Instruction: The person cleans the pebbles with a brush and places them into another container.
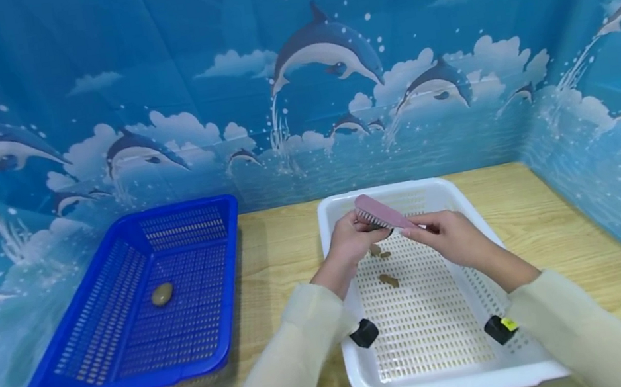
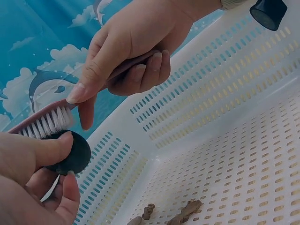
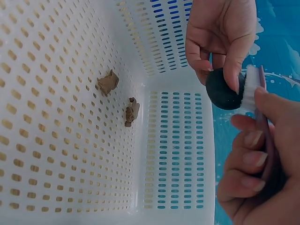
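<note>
My left hand (image 1: 348, 244) holds a dark, smooth, rounded stone (image 2: 78, 152) between thumb and fingers, over the far left part of a white perforated basket (image 1: 434, 335). In my right hand (image 1: 451, 236) is the handle of a pink brush (image 1: 383, 210) with white bristles (image 3: 251, 89). The bristles press against the side of the stone in the right wrist view. Seen from the head, the stone is mostly hidden by the left fingers and the brush. Below the hands, brown crumbly lumps (image 1: 388, 281) lie on the basket floor.
To the left stands a blue perforated basket (image 1: 134, 385) with one tan, shiny pebble (image 1: 161, 294) inside. Both baskets rest on a wooden table (image 1: 281, 278). A blue curtain (image 1: 237, 24) printed with dolphins hangs behind and on both sides.
</note>
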A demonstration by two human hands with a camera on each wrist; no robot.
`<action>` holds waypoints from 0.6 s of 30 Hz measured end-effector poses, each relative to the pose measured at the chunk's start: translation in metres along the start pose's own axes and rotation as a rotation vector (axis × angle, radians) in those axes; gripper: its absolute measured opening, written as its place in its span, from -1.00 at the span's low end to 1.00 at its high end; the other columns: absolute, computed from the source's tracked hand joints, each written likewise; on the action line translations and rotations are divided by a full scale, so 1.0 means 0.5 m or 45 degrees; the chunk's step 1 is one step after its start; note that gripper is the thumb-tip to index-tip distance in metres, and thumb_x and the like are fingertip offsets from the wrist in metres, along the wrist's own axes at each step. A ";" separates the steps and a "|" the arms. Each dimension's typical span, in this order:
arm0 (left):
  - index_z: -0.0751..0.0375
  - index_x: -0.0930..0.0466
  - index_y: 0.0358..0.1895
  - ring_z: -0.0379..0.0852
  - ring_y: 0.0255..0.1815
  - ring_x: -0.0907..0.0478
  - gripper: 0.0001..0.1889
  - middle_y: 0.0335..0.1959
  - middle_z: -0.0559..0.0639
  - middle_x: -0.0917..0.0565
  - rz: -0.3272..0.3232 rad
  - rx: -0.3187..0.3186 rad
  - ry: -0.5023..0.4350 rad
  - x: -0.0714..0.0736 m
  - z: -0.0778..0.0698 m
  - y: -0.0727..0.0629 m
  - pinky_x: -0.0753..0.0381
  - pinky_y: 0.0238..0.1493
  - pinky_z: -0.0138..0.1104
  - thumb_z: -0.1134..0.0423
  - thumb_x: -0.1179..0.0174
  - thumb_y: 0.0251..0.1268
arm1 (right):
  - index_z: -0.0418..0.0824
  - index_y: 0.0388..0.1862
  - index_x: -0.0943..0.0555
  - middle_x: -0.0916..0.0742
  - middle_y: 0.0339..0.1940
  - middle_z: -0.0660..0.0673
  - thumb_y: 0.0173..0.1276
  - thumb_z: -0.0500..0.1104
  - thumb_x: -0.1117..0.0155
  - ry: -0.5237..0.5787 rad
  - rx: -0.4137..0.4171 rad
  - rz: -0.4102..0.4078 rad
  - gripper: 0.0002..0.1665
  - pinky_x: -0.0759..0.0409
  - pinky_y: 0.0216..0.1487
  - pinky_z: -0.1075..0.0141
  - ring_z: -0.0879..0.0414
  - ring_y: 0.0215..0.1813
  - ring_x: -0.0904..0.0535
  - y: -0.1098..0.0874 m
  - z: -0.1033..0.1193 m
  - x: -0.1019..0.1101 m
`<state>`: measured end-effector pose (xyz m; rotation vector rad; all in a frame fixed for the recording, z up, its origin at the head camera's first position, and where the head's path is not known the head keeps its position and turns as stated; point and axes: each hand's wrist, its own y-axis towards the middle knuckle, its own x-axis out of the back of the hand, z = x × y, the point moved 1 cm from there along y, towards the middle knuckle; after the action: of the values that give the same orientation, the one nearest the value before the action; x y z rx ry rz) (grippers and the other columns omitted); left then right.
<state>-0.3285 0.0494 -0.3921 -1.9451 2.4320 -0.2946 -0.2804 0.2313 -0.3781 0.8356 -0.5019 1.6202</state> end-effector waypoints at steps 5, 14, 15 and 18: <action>0.23 -0.42 -0.35 -0.18 -0.32 -0.63 -0.75 -0.19 0.18 -0.73 -0.022 0.001 -0.078 -0.001 0.003 0.002 -0.65 -0.25 -0.23 0.40 -0.38 0.15 | -0.34 0.22 -0.56 -0.46 -0.68 -0.04 0.52 0.13 -0.04 -0.014 -0.076 -0.001 -0.39 -0.32 -0.63 0.35 0.13 -0.60 -0.30 0.001 -0.004 -0.001; 0.25 -0.43 -0.32 -0.10 -0.16 -0.63 -0.75 -0.15 0.14 -0.70 -0.105 -0.032 -0.146 0.000 0.006 0.004 -0.68 -0.19 -0.30 0.42 -0.39 0.13 | -0.30 0.18 -0.58 -0.45 -0.76 0.00 0.58 0.18 0.16 0.012 -0.227 0.097 -0.35 -0.33 -0.69 0.30 0.14 -0.70 -0.28 0.003 -0.006 0.004; 0.23 -0.43 -0.34 -0.12 -0.15 -0.61 -0.74 -0.16 0.10 -0.69 -0.112 -0.037 -0.145 0.000 0.006 0.004 -0.66 -0.18 -0.31 0.41 -0.40 0.12 | -0.31 0.18 -0.57 -0.45 -0.77 0.00 0.58 0.18 0.16 0.014 -0.235 0.103 -0.35 -0.33 -0.69 0.31 0.14 -0.70 -0.28 0.003 -0.006 0.004; 0.20 -0.43 -0.38 -0.16 -0.20 -0.54 -0.73 -0.25 0.00 -0.62 -0.131 -0.040 -0.133 0.002 0.007 0.005 -0.58 -0.28 -0.43 0.39 -0.42 0.10 | -0.31 0.19 -0.57 -0.44 -0.78 0.00 0.58 0.18 0.16 0.013 -0.225 0.109 -0.35 -0.31 -0.70 0.31 0.15 -0.71 -0.26 0.002 -0.004 0.005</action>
<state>-0.3305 0.0485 -0.3957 -2.0465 2.2911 -0.1529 -0.2819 0.2342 -0.3776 0.6810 -0.6710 1.6304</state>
